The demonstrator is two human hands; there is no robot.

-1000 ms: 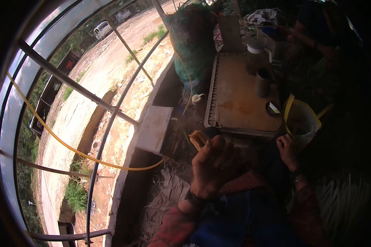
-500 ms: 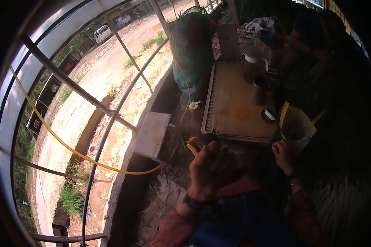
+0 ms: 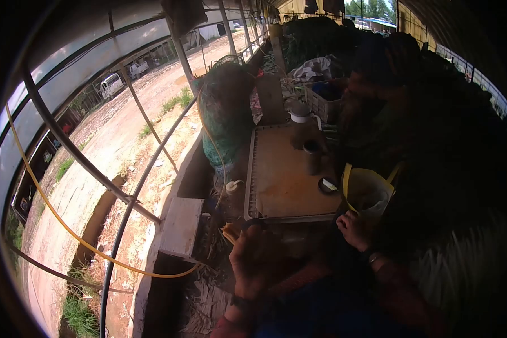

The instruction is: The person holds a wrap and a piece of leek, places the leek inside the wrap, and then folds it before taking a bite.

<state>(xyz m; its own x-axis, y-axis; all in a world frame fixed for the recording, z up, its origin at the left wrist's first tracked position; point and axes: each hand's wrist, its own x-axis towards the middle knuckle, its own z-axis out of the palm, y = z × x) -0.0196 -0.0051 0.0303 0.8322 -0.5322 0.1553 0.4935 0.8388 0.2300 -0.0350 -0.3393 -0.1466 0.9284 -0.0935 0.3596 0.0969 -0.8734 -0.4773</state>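
The left hand (image 3: 247, 260) closes its fingers round a thin, tan, ragged-ended bundle of strips (image 3: 229, 233), which juts from the far left side of the fist, near the near left corner of the flat, tan-topped desk (image 3: 281, 186). The right hand (image 3: 353, 230) curls its fingers at the translucent, yellow-rimmed bag (image 3: 372, 198), right of the desk; whether they grip it I cannot tell. A dark, cylindrical cup (image 3: 312, 149) stands on the desk's far right part.

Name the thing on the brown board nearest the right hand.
The round dark piece with a pale patch; the dark cup and white-topped jug stand farther from the right hand.
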